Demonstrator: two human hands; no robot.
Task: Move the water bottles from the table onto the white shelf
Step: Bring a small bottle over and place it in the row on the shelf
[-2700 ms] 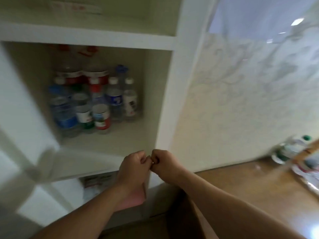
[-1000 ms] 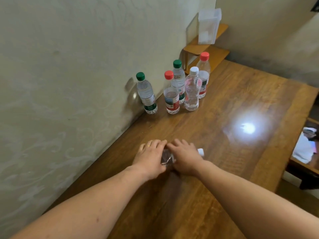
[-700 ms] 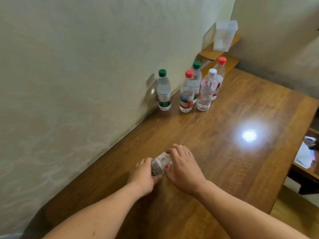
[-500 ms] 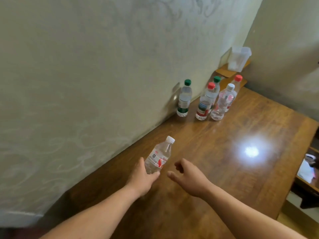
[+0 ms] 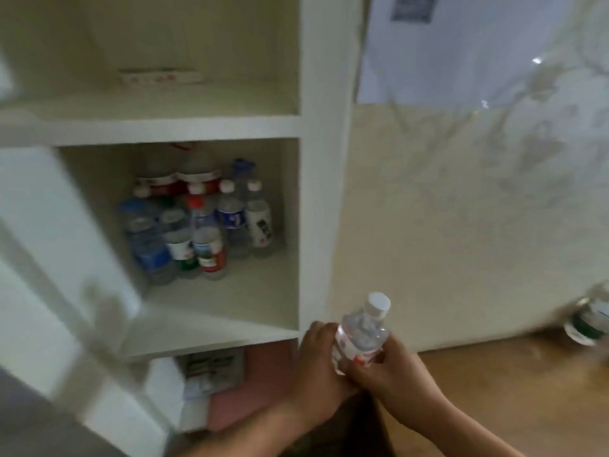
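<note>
Setting: pale patterned wall on the right, white shelf [image 5: 214,125] on the left, a strip of wooden worktop [image 5: 514,384] low at the right; the view is motion-blurred.
Shelf contents: a cluster of water bottles [image 5: 201,222] stands in the middle compartment, toward its back and left, with bare floor in front of them and to their right.
Bottle in hand: a small clear bottle with a white cap [image 5: 361,334], upright and slightly tilted, held just below and to the right of that compartment's front edge, not yet inside.
Left hand [image 5: 318,367]: its grip is wrapped around the bottle's left side.
Right hand [image 5: 387,367]: its grip is closed on the bottle's lower right, fingers curled under the label.
Done so far: judging by the crowd in the compartment, a good share is already moved.
Left to do: set this bottle in; at least one green-labelled bottle [image 5: 590,321] shows on the worktop at the far right edge. How many more remain cannot be told.
</note>
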